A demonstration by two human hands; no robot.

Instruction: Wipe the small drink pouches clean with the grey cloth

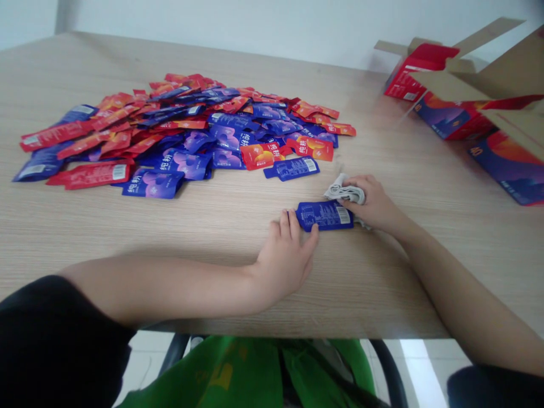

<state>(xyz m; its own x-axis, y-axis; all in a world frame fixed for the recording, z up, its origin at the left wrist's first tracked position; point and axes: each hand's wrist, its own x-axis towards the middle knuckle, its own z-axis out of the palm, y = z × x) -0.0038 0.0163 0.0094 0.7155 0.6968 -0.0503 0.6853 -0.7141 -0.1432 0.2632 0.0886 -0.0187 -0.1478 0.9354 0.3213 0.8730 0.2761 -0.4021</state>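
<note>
Our open left hand point(285, 258) touching a blue sachet point(325, 216), our right hand point(372, 204) gripping a grey cloth point(345, 191), open printed cartons point(450, 119) beyond

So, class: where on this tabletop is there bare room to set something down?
Bare wood lies between the sachet pile and the cardboard carton, and along the front table edge below the left hand. The pile itself is crowded.

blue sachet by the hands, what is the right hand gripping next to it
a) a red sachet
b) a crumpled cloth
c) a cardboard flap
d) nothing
b, the right hand is closed around a crumpled pale cloth just beyond the end of the blue sachet.
</note>
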